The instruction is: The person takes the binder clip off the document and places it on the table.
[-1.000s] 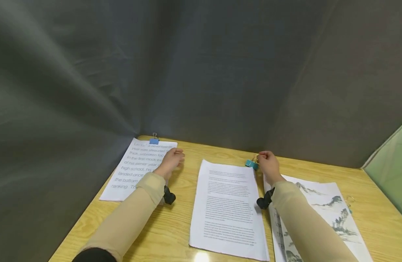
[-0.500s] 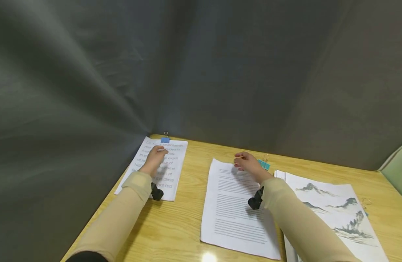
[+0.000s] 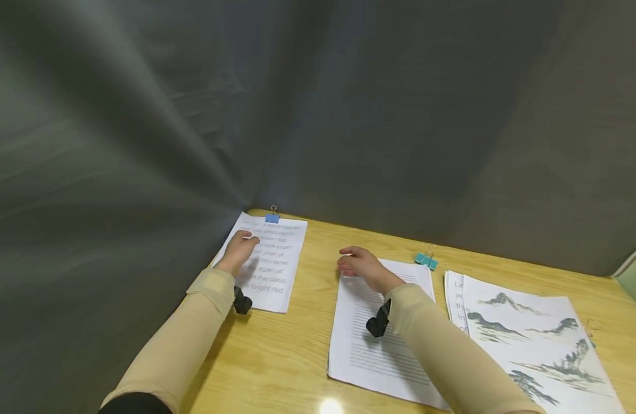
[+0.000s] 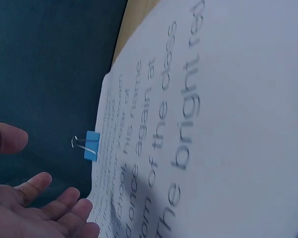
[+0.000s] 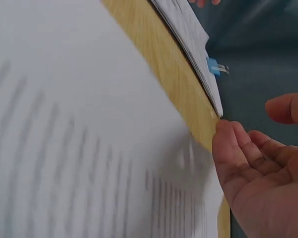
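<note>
My left hand (image 3: 238,252) hovers over the left paper stack (image 3: 276,287), which is printed in large type. A blue binder clip (image 3: 272,218) grips that stack's top edge; the left wrist view shows the clip (image 4: 92,145) beyond my loosely bent, bare fingers. Above the upper left corner of the middle stack of small print (image 3: 359,339) is my right hand (image 3: 364,267). Its fingers are relaxed with nothing between them, as the right wrist view of the hand (image 5: 263,168) shows. A teal binder clip (image 3: 425,261) sits at the middle stack's upper right corner.
Right of the middle stack lies a sheet with ink-painted mountains (image 3: 546,345), overlapping large-print pages (image 3: 455,299). Another clip (image 3: 592,330) shows at its right side. A dark curtain (image 3: 349,115) rises behind the wooden table (image 3: 276,368).
My right hand has let go of the teal clip and moved left across the middle stack. My left hand has shifted left over the large-print stack. The head view has turned slightly right.
</note>
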A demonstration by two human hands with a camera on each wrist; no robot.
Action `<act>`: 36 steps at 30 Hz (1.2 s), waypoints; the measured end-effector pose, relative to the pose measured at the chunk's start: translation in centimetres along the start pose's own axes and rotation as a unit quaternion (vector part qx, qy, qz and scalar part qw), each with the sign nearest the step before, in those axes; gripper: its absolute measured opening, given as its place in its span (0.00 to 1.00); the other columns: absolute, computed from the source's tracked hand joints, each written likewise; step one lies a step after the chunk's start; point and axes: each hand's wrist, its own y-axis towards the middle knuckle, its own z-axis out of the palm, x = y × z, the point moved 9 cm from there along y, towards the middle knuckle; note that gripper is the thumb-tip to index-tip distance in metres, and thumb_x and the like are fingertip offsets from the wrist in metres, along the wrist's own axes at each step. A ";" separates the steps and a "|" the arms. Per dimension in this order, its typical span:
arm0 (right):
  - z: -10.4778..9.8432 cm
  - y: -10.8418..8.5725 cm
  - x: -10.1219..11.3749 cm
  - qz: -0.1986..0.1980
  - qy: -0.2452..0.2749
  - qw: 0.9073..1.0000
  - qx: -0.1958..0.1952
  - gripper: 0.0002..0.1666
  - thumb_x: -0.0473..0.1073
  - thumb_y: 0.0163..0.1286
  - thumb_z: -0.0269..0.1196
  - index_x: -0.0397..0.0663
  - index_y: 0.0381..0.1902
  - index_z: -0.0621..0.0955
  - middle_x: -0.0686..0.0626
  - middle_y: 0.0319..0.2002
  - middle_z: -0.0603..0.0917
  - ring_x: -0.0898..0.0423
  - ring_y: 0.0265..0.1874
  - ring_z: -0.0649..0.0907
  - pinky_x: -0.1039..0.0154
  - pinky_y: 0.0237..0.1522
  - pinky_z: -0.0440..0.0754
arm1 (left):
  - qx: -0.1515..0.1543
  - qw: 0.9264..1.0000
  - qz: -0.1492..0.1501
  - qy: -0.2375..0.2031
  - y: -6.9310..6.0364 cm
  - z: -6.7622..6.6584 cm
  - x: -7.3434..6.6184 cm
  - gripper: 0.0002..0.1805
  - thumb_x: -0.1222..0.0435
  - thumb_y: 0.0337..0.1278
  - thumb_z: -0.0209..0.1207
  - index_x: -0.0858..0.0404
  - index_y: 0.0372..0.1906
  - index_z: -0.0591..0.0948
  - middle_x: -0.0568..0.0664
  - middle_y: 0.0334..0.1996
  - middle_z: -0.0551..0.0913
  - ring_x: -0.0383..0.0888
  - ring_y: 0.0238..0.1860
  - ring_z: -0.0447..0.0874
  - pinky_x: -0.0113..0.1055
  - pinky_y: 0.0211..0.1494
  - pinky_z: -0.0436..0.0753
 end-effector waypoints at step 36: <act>7.2 1.1 -1.5 0.070 0.170 0.983 -0.008 0.34 0.34 0.79 0.52 0.26 0.77 0.57 0.27 0.71 0.66 0.37 0.63 0.76 0.49 0.66 0.75 | -0.033 0.997 -0.045 0.051 -0.7 -3.6 3.5 0.32 0.61 0.75 0.45 0.77 0.74 0.58 0.71 0.69 0.63 0.63 0.66 0.63 0.57 0.72 0.62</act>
